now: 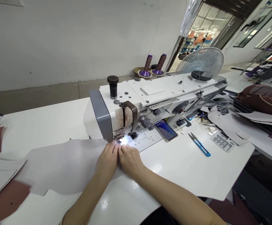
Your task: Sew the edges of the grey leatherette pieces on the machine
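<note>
My left hand (pixel 107 159) and right hand (pixel 130 160) are flat, grip released, pressing on the grey leather panel (pixel 63 165). It lies on the white worktop (pixel 56 122), edge at the sewing machine's (pixel 164 93) presser foot (pixel 119 136).

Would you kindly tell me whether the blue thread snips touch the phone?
Apart: the head view shows white tabletop between the thread snips and the phone.

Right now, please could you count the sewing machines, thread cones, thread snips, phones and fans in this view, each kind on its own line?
Sewing machine: 1
Thread cones: 2
Thread snips: 1
Phone: 1
Electric fan: 1
Total: 6
</note>
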Demonstrator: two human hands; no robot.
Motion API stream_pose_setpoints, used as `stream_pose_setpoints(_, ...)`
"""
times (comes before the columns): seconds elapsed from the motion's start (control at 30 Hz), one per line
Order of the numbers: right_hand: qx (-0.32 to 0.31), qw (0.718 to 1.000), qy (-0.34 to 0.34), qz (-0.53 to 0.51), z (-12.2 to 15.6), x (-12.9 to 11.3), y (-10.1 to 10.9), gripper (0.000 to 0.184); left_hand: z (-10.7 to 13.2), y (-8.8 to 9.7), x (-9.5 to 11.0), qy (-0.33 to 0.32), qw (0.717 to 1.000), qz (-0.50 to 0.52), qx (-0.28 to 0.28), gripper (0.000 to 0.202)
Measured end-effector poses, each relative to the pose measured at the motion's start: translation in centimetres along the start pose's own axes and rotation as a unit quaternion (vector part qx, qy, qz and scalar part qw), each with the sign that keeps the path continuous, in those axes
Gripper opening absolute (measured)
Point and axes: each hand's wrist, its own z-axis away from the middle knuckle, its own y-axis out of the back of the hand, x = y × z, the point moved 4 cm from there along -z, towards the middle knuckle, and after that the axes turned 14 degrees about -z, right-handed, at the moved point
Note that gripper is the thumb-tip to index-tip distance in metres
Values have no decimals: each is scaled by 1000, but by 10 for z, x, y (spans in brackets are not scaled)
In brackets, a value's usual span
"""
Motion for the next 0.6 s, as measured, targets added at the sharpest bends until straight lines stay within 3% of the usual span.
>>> stream_pose_setpoints(0.4,10,1000,16,-3,-12,-1,-2,20,-3,6,4,21,994,-101,-18,34)
stream_pose_setpoints(0.6,7,999,-42,-21,-9,3,0,16,-7,5,-7,-7,995,-96,-31,35)
